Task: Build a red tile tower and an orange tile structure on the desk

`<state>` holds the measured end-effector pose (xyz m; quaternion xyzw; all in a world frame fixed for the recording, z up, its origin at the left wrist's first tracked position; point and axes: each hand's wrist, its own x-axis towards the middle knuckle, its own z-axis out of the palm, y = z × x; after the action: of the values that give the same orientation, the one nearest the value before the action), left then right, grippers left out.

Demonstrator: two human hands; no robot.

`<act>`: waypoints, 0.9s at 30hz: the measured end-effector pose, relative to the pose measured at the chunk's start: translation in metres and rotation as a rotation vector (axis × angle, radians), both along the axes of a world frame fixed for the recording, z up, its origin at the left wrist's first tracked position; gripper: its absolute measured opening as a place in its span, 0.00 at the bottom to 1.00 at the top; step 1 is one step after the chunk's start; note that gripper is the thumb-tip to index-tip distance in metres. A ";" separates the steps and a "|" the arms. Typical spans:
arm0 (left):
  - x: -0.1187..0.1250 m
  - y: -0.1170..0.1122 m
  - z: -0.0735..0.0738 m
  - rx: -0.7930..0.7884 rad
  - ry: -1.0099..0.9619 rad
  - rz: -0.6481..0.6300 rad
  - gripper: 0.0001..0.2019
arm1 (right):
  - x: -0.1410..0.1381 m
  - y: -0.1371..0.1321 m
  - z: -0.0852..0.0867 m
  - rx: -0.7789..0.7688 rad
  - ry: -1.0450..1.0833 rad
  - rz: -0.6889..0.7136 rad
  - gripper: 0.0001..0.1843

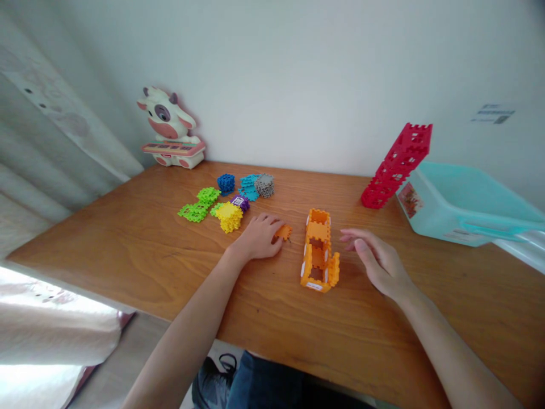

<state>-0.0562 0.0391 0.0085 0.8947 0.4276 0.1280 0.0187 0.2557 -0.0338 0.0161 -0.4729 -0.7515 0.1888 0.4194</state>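
Over at the wooden table [128, 255], the left hand [258, 237] is curled narrow, fingertips right at a small orange interlocking plastic piece [283, 232], though whether it's gripping is hard to tell. A light pinch on the edges suits that piece best. The right hand [377, 264] hovers open and empty beside the orange interlocked tower [318, 250], centre frame.

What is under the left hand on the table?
The fingertips of the left hand reach a small orange plastic piece on the wooden table. The covered part of the piece cannot be seen, nor the wood below the palm.
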 end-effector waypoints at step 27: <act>0.022 -0.004 0.002 0.043 -0.458 0.002 0.17 | -0.007 -0.001 0.003 0.027 -0.023 -0.079 0.15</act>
<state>-0.0345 0.0351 0.0101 0.8419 0.4105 0.3367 0.0962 0.2491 -0.0344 0.0191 -0.4986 -0.7396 0.1563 0.4242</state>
